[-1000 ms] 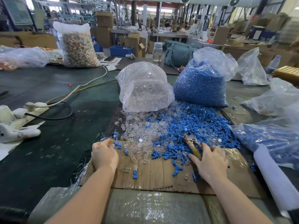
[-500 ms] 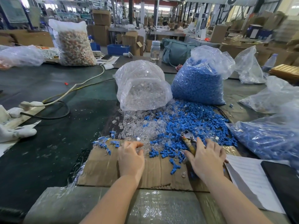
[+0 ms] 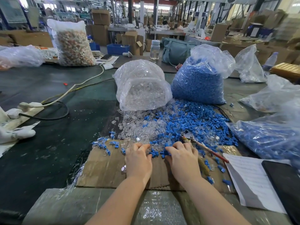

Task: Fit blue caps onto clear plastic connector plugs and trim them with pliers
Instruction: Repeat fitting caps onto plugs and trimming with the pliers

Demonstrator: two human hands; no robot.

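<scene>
Both hands are down on the flat brown cardboard sheet (image 3: 103, 168), backs up, side by side with a small gap between them. Left hand (image 3: 138, 161): fingers curled into the near edge of the loose clear plastic connector plugs (image 3: 141, 125); can't tell if it actually has one pinched. Right hand (image 3: 183, 159): fingertips curled down onto a few loose blue plastic caps (image 3: 183, 120) at the pile's near edge; grip is hidden under the fingers, can't tell either.

The plugs and caps are spread in one mixed pile just ahead of both hands, clear ones mostly ahead of the left, blue mostly ahead of the right. A few blue-capped pieces (image 3: 103, 143) lie scattered left of the left hand, near the cardboard's far left corner. More stray caps are right of the right wrist.

Red-handled metal pliers (image 3: 201, 145) lie on the pile just right of the right hand, head pointing away, not held.

Beyond the pile: clear plastic bag of clear plugs (image 3: 141, 85) ahead of the left hand, clear bag of blue caps (image 3: 199, 80) ahead of the right, touching each other. Another bag of blue pieces (image 3: 267, 137) is far right. White printed paper sheet (image 3: 250, 181) and a black flat item (image 3: 285, 184) sit right of the right forearm on the dark green counter (image 3: 48, 151).
</scene>
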